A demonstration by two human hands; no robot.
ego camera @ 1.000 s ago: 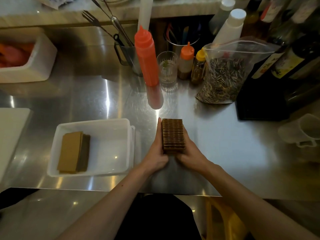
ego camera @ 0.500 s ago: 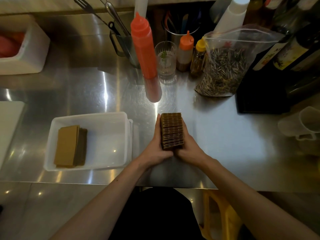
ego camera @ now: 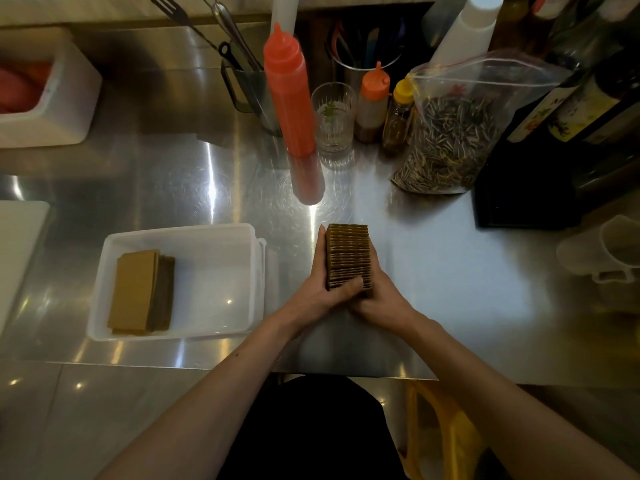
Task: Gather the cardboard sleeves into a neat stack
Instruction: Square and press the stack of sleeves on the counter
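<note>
A thick bundle of brown cardboard sleeves [ego camera: 348, 256] stands on edge on the steel counter, its ribbed edges facing up. My left hand [ego camera: 320, 289] presses its left side, the thumb curled over the near end. My right hand [ego camera: 379, 296] cups the right side and the near end. Both hands squeeze the bundle between them. A second, flat pile of cardboard sleeves [ego camera: 138, 291] lies in the left part of a white plastic tub [ego camera: 214, 237] to the left of my hands.
Behind the bundle stand a red squeeze bottle [ego camera: 289, 95], a glass [ego camera: 334, 116], two small sauce bottles [ego camera: 372, 98] and a zip bag of sunflower seeds [ego camera: 450, 133]. Dark bottles and a black tray [ego camera: 519, 188] fill the right. A clear jug [ego camera: 613, 251] lies far right.
Both hands stay on the bundle. My left thumb has come round over the near end of the sleeves. The view has tilted slightly.
</note>
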